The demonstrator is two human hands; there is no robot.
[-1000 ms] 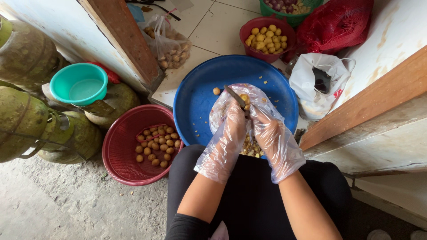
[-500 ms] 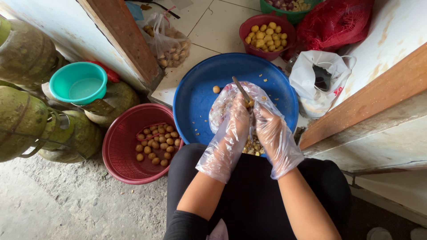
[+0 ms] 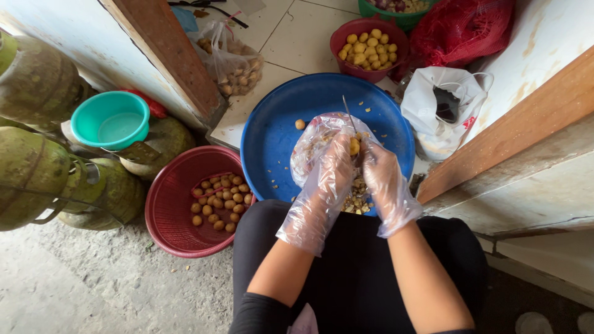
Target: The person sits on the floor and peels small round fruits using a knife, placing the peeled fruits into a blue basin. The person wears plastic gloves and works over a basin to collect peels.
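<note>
We hold both hands together over the blue basin (image 3: 272, 142), so that trimmings fall into it and not onto the floor. Our left hand (image 3: 331, 170), in a loose clear plastic glove, is closed around a small yellow peeled fruit (image 3: 354, 146), pinching it steady. Our right hand (image 3: 380, 173), gloved the same way, grips what looks like a thin knife (image 3: 348, 111), its blade pointing up and away from us; the handle is hidden in the glove. Peelings lie in a heap (image 3: 356, 199) just under the hands. The red basket (image 3: 170, 210) of unpeeled brown fruits sits close on our left, within easy reach, and a dark red bowl (image 3: 346, 34) of peeled yellow ones stands beyond the basin.
</note>
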